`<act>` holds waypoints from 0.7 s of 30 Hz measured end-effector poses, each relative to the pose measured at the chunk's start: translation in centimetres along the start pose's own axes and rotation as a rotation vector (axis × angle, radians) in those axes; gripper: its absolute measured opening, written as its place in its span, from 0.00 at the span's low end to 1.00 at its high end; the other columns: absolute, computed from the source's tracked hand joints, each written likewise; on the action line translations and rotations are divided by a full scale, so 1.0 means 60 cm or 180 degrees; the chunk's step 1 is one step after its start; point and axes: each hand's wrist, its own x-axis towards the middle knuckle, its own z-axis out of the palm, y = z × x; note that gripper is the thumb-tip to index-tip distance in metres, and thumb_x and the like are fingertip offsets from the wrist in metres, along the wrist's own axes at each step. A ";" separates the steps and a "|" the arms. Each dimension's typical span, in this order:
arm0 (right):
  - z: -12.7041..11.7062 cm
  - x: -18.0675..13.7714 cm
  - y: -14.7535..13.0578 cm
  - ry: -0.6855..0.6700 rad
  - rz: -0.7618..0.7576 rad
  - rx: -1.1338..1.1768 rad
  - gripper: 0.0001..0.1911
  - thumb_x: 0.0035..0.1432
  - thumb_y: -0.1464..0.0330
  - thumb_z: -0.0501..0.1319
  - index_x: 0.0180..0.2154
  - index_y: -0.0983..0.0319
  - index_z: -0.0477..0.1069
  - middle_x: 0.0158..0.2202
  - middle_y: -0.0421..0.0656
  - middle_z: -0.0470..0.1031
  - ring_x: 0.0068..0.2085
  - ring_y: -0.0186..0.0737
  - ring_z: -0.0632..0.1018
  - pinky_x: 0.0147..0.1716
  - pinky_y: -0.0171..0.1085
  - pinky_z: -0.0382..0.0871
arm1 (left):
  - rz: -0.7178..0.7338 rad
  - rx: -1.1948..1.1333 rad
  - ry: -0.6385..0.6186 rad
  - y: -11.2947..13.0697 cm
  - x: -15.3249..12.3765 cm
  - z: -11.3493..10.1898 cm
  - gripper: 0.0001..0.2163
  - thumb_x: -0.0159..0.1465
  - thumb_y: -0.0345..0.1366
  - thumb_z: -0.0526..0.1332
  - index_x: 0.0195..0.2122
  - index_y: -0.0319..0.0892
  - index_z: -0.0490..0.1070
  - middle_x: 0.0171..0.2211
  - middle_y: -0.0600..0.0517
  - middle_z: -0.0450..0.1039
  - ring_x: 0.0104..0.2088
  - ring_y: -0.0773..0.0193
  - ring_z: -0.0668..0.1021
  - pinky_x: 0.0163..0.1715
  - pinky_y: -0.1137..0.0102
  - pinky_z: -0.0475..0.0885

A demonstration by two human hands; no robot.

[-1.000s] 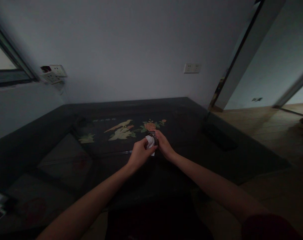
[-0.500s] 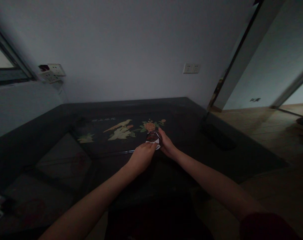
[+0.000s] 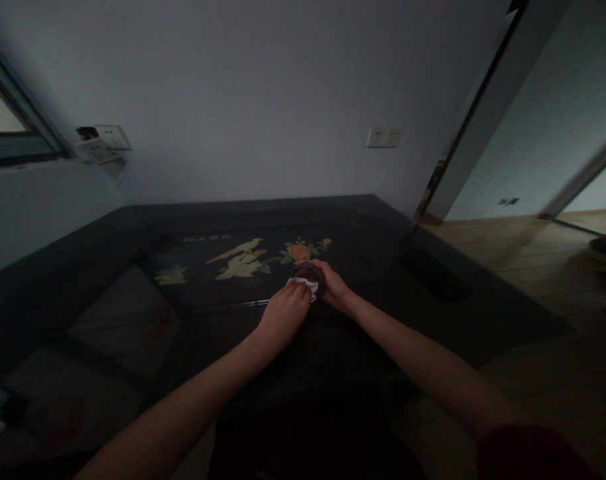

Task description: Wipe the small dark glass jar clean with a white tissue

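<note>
Dark red cloth of my sleeve [image 3: 533, 453] fills the lower right corner of the frame, and from there my right forearm runs bare up toward the centre. My left forearm comes in from the lower left, also bare, and the two converge just below the middle of the picture. My left hand [image 3: 285, 312] is curled knuckles-up, fingers pinched narrow on a small white cloth [image 3: 303, 288] that is crumpled and soft-edged. My right hand [image 3: 335, 287] wraps from the right side around a small round dark object [image 3: 309, 271], fingers closed on it; in this dim light I cannot tell what it is made of, only that its rim looks circular and faintly shiny. The cloth lies against that object, between my two hands, just above the bench [image 3: 433, 313].

The bench is black and glossy, with a glass-like sheen. Beyond my hands, a painted inlay [image 3: 247, 257] shows pale birds, green leaves and an orange flower. Further back, at the centre right of the frame, a white double socket [image 3: 383, 137] sits on the plain grey wall.
</note>
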 end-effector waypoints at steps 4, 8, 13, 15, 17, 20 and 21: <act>0.001 -0.003 0.005 -0.0107 -0.0291 -0.0393 0.17 0.57 0.59 0.54 0.38 0.61 0.76 0.30 0.41 0.80 0.32 0.38 0.77 0.34 0.35 0.66 | -0.0194 -0.0355 -0.0226 0.003 -0.005 -0.008 0.14 0.64 0.24 0.50 0.48 0.36 0.67 0.47 0.42 0.74 0.45 0.56 0.77 0.45 0.65 0.72; 0.004 -0.008 0.009 -0.0080 -0.0567 -0.0672 0.21 0.55 0.52 0.56 0.38 0.59 0.76 0.31 0.41 0.79 0.31 0.39 0.77 0.35 0.36 0.67 | -0.0602 -0.1249 -0.0072 -0.001 -0.003 -0.001 0.08 0.61 0.27 0.53 0.39 0.41 0.70 0.38 0.48 0.77 0.37 0.59 0.79 0.36 0.69 0.71; 0.008 -0.012 0.010 0.0106 -0.0546 -0.0553 0.24 0.54 0.48 0.56 0.37 0.60 0.77 0.31 0.42 0.79 0.32 0.39 0.76 0.34 0.37 0.66 | -0.0922 -0.2621 0.0392 -0.004 0.007 0.019 0.05 0.60 0.29 0.55 0.32 0.39 0.70 0.29 0.52 0.75 0.31 0.63 0.77 0.32 0.72 0.69; 0.008 -0.013 0.009 0.0149 -0.0505 -0.0519 0.24 0.54 0.49 0.56 0.38 0.60 0.77 0.31 0.42 0.79 0.32 0.39 0.76 0.34 0.36 0.66 | -0.0990 -0.2853 0.0458 -0.003 0.008 0.022 0.04 0.60 0.30 0.56 0.33 0.38 0.70 0.30 0.51 0.75 0.30 0.63 0.77 0.32 0.72 0.69; 0.008 -0.013 0.009 0.0166 -0.0495 -0.0495 0.24 0.54 0.49 0.56 0.38 0.60 0.76 0.31 0.42 0.79 0.32 0.39 0.76 0.34 0.36 0.66 | -0.1007 -0.2807 0.0442 0.000 0.007 0.019 0.04 0.60 0.30 0.55 0.34 0.38 0.69 0.31 0.50 0.76 0.31 0.63 0.77 0.33 0.71 0.70; 0.008 -0.011 0.011 0.0150 -0.0581 -0.0456 0.23 0.53 0.49 0.57 0.37 0.60 0.77 0.30 0.42 0.79 0.32 0.39 0.77 0.35 0.37 0.67 | -0.0868 -0.2273 0.0228 0.005 0.001 0.007 0.06 0.62 0.28 0.54 0.37 0.39 0.69 0.34 0.48 0.77 0.34 0.61 0.79 0.35 0.70 0.71; 0.007 -0.010 0.012 0.0136 -0.0618 -0.0449 0.23 0.53 0.49 0.58 0.36 0.60 0.77 0.29 0.41 0.79 0.31 0.39 0.77 0.35 0.37 0.67 | -0.0777 -0.2003 0.0112 0.008 -0.001 0.002 0.07 0.62 0.27 0.54 0.39 0.40 0.69 0.35 0.47 0.77 0.35 0.60 0.79 0.36 0.69 0.71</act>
